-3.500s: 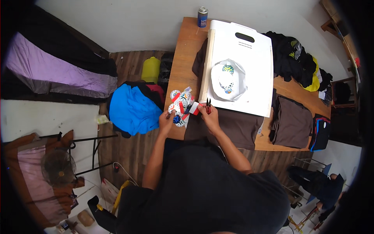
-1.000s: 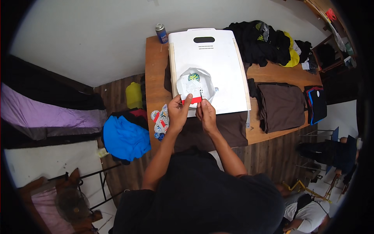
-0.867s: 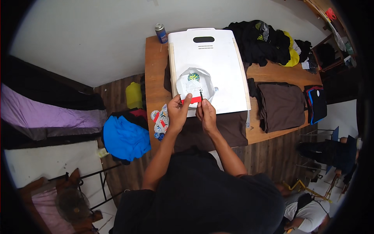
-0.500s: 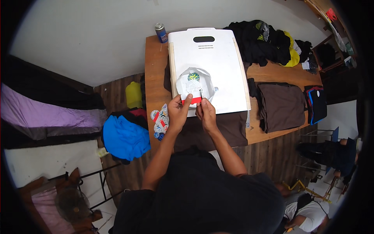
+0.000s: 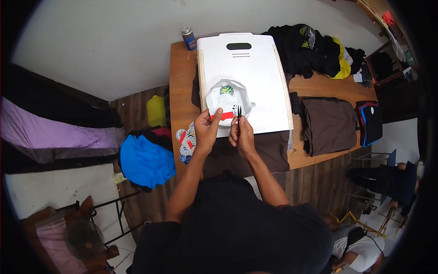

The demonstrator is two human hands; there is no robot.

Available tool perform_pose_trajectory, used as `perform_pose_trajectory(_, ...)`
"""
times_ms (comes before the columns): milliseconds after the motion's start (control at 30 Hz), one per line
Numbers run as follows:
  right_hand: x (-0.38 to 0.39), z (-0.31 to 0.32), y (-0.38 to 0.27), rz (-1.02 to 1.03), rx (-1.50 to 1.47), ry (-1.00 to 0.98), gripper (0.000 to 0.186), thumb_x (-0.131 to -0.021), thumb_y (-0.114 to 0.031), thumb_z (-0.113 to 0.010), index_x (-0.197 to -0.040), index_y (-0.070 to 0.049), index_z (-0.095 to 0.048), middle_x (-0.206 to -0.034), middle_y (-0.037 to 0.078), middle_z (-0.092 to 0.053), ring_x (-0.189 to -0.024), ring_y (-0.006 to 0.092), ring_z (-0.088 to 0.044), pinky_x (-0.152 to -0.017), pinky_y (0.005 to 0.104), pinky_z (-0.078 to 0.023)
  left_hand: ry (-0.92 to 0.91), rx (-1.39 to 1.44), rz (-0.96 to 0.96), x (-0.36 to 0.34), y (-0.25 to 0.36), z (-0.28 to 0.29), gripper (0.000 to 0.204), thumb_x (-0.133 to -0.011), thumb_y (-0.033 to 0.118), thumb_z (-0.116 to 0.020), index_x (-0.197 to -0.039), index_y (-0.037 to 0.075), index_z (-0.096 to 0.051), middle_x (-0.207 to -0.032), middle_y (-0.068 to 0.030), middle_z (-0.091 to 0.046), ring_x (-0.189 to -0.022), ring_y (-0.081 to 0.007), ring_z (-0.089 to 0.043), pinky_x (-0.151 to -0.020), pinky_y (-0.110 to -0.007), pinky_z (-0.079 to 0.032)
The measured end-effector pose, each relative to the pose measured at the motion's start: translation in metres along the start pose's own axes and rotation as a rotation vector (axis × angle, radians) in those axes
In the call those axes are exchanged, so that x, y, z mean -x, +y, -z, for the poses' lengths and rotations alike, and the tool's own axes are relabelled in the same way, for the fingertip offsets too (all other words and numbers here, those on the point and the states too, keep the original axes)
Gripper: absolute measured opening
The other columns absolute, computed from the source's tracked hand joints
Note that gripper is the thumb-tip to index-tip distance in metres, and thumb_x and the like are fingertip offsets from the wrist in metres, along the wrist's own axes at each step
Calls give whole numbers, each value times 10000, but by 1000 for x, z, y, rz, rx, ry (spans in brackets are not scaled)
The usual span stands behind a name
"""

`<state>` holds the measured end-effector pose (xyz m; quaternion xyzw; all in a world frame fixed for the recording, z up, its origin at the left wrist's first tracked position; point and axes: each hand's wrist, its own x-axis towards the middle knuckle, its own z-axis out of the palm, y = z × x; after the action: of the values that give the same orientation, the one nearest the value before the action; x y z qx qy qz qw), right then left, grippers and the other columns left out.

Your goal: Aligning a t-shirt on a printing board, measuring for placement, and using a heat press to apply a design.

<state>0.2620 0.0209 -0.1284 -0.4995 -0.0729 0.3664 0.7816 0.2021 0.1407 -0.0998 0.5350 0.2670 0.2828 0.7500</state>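
My left hand [image 5: 208, 129] pinches a white sheet with a red strip [image 5: 221, 116] along its near edge, thumb on top. In my right hand [image 5: 243, 134] are slim black tweezers [image 5: 239, 111], tips pointing away from me beside the sheet's right edge. Both hands are over a round white bowl-like tray [image 5: 247, 99] with a creased rim. Inside it, beyond the sheet, shows a round green, yellow and dark patch [image 5: 226, 90]. The tray rests on a large white panel [image 5: 260, 77] with a dark oval slot. What lies under my fingers is hidden.
A wooden table [image 5: 319, 84] carries the panel, a spray can [image 5: 188, 38], folded brown cloth [image 5: 331, 125] and a dark clothes pile [image 5: 296, 48]. Patterned cut-outs [image 5: 187, 139] lie by my left wrist. Blue cloth [image 5: 147, 160] is at left. Other people [image 5: 365, 251] are at lower right.
My right hand has shifted slightly to the right, and the tweezers have come away from the sheet's edge, now showing more clearly. The left hand still holds the sheet, tilted a little differently.
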Motion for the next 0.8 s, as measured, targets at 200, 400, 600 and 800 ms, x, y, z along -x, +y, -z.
perform_pose_trajectory(200, -5, 10, 11, 19, -89, -117, 437, -1136, -439, -318, -992, -78, -518, -591, -40, -329, -458, 80, -255, -439, 265, -256, -5, 15, -8, -1, -2, -2, 273, -1005, 223, -708, -1094, -35, -697, -977, -65, -738, -850, -68, -656, -762, -225, -505)
perform_pose_trajectory(400, -1, 1, 11, 75, -71, -128, 384, -1138, -405, -344, -988, -83, -491, -598, -28, -331, -475, 83, -273, -455, 259, -285, 0, 7, -5, -1, -4, 1, 296, -1004, 250, -711, -1100, -30, -696, -968, -71, -739, -836, -74, -660, -749, -224, -503)
perform_pose_trajectory(600, 3, 7, 25, 17, -101, -168, 374, -1140, -413, -329, -957, -103, -431, -603, -28, -314, -459, 72, -274, -433, 240, -304, 11, -14, -19, -1, -5, 2, 273, -1005, 243, -709, -1075, -21, -700, -942, -63, -735, -803, -67, -650, -713, -216, -496)
perform_pose_trajectory(800, 2, 9, 30, 25, -136, -210, 374, -1141, -412, -321, -941, -112, -421, -601, -27, -313, -444, 74, -273, -427, 245, -308, 12, -1, -22, 0, -7, 2, 262, -1003, 229, -712, -1075, -22, -701, -946, -60, -733, -807, -64, -645, -715, -217, -492)
